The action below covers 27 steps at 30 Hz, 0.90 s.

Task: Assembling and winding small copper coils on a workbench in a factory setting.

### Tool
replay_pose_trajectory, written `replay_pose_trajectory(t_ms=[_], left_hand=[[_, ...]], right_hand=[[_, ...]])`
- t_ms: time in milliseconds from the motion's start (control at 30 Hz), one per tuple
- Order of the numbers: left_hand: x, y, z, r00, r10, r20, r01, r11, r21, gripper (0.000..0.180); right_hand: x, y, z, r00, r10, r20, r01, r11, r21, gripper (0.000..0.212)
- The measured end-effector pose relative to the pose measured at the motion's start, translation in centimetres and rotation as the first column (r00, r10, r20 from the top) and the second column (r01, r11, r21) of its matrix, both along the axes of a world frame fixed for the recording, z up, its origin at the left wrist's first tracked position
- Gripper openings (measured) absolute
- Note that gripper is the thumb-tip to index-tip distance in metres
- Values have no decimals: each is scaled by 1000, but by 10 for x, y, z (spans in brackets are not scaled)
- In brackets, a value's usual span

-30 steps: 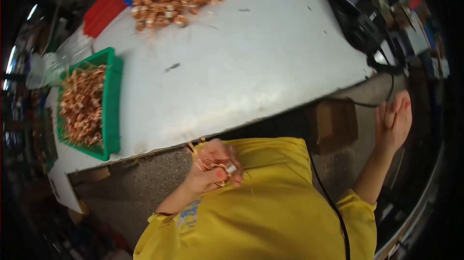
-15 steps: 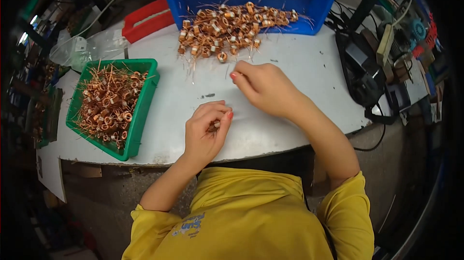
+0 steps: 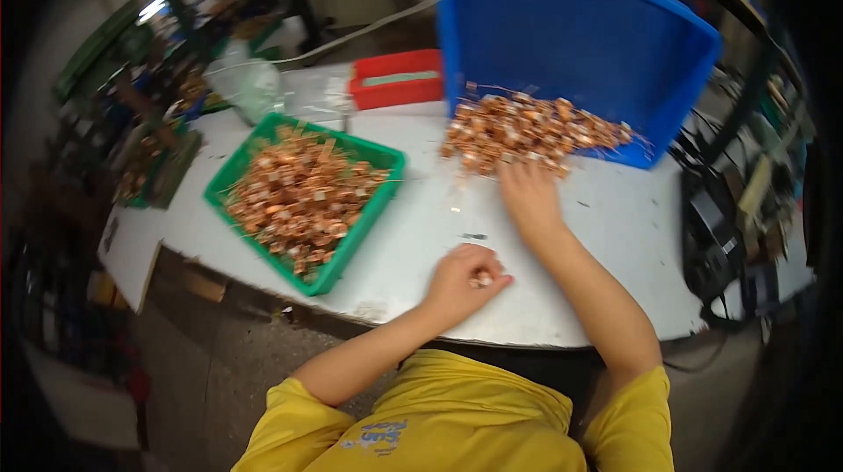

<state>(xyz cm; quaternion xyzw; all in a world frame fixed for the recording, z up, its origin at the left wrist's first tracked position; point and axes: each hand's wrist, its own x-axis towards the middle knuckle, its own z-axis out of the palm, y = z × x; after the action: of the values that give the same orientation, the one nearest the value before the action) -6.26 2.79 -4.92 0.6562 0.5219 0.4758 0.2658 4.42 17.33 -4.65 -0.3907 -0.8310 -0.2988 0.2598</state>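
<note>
My left hand [image 3: 464, 282] is curled over the white table near its front edge, with small copper wire coils [image 3: 481, 278] held in its closed fingers. Farther up, my right hand [image 3: 529, 197] reaches to the near edge of a heap of copper coils [image 3: 518, 131]. Its fingertips meet the heap and are blurred, so whether they grip a coil is unclear. The heap spills out of a blue bin [image 3: 580, 50] tipped toward me. On the left, a green tray [image 3: 362, 239] is piled with more copper coils [image 3: 303, 195], their thin wire ends sticking out.
A red box [image 3: 397, 79] and a clear plastic bag [image 3: 299, 103] lie behind the green tray. A black pouch-like bag [image 3: 709, 235] with cords sits at the right of the white table [image 3: 421, 208]. A pale cable [image 3: 386, 26] crosses above the far side.
My right hand has gone forward from above the table to the coil heap. My left hand stays closed on its coils. The whole view has turned toward the left.
</note>
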Motion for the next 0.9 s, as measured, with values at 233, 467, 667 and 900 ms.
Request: replay_pose_trajectory(t_ms=[233,467,667,900], left_hand=[[-4,1,9,939,54,340,35,967,-251,15],[1,-1,34,202,322,925,279,886,-370,17],[4,-3,23,271,172,947,473,833,-287,18],[29,-3,28,327,259,909,534,743,-404,19]], right_hand=[[25,-36,18,985,-106,139,93,991,99,26],[56,-59,33,997,-54,-58,42,981,-192,31],[82,-92,76,798,-111,-592,-296,784,-546,30],[88,-134,100,563,-266,-782,-569,562,-600,22]])
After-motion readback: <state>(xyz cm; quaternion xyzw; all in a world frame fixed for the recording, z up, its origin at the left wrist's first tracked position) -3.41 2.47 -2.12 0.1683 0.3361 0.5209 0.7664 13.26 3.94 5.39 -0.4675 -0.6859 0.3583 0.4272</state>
